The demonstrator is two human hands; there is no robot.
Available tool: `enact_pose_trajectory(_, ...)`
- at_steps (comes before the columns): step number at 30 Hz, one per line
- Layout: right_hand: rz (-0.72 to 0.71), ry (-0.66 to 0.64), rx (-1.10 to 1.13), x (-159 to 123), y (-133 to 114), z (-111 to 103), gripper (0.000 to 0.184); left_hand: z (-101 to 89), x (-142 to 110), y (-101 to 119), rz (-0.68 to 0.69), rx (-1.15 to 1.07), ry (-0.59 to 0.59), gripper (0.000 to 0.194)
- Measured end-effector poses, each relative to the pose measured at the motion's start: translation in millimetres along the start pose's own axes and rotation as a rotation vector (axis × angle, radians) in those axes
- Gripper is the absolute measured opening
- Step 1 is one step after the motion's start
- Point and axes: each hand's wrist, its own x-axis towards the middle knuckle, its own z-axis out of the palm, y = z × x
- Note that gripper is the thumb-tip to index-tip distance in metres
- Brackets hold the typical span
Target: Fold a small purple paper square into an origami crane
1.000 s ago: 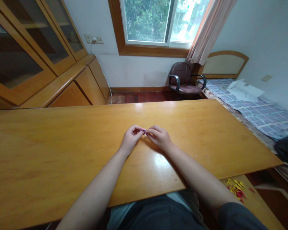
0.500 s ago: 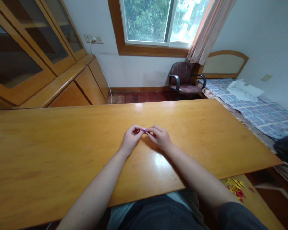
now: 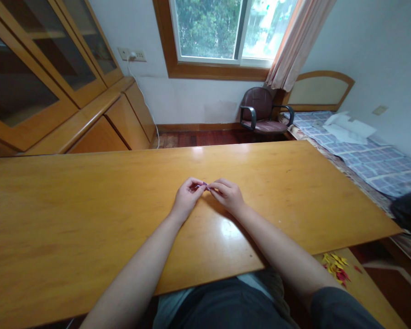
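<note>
Over the middle of the wooden table (image 3: 99, 214), my left hand (image 3: 187, 195) and my right hand (image 3: 228, 193) meet at the fingertips. Between them is a small purple folded piece (image 3: 205, 185), perhaps paper, with a thin whitish edge or strand at its left. My left thumb and fingers pinch its left side. On its right side, the thumb and fingertips of my right hand close on it. Much of the piece is hidden by the fingers, so its exact shape cannot be made out.
Small yellow and red folded pieces (image 3: 336, 267) lie on a lower wooden surface (image 3: 373, 292) at the right. Beyond the table stand a brown armchair (image 3: 258, 109) and a glass-door cabinet (image 3: 85, 98). A bed with a plaid cover (image 3: 366, 160) is at the right.
The purple piece has shifted slightly between the fingertips, and a little more of it shows above my left thumb. Both hands stay in nearly the same place.
</note>
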Motion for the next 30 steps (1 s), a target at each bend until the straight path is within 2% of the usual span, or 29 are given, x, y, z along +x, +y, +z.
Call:
enact_pose_trajectory(14, 0.240, 0.075, 0.092, 5.7, -10.1, 3.5, 0.011, 2.8, -2.3, -1.2, 0.098, 0.065, 0.017, 0.013)
enact_pose_trajectory(22, 0.369, 0.027, 0.233, 9.0, -7.6, 2.9, 0.016, 1.4, -1.3, -3.8, 0.131, 0.100, 0.007, 0.010)
enact_pose_trajectory(30, 0.389, -0.006, 0.269, 9.5, -5.8, 2.1, 0.016, -1.9, -2.0, -3.9, 0.146, 0.128, -0.028, 0.011)
